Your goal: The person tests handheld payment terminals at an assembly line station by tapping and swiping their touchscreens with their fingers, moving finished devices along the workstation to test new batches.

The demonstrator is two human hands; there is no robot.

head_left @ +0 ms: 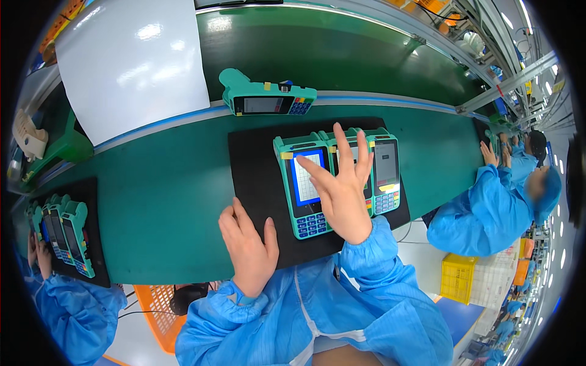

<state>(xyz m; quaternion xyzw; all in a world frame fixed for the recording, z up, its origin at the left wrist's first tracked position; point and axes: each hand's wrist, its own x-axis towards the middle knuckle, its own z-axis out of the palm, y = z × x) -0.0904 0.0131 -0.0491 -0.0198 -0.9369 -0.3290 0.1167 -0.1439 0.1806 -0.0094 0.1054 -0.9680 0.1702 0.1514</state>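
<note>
Three teal card payment terminals lie side by side on a black mat [253, 177]. The left terminal [312, 224] has a lit screen with a white grid in a blue border. Over it and the middle terminal [368, 189] reaches my right hand [346, 198], fingers spread, the index fingertip at the top of the lit grid. Much of the middle terminal is hidden behind that hand. The right terminal [386, 168] shows a grey screen and a keypad. My left hand [249, 247] rests on the mat's left part with fingers apart, holding nothing.
Behind the mat, another terminal [267, 105] leans near the rail. A white sheet [134, 67] hangs at the back left. Co-workers in blue sit to the left [79, 311] and right [482, 213]. More terminals [64, 235] lie at the left; orange [155, 305] and yellow baskets [458, 277] stand below.
</note>
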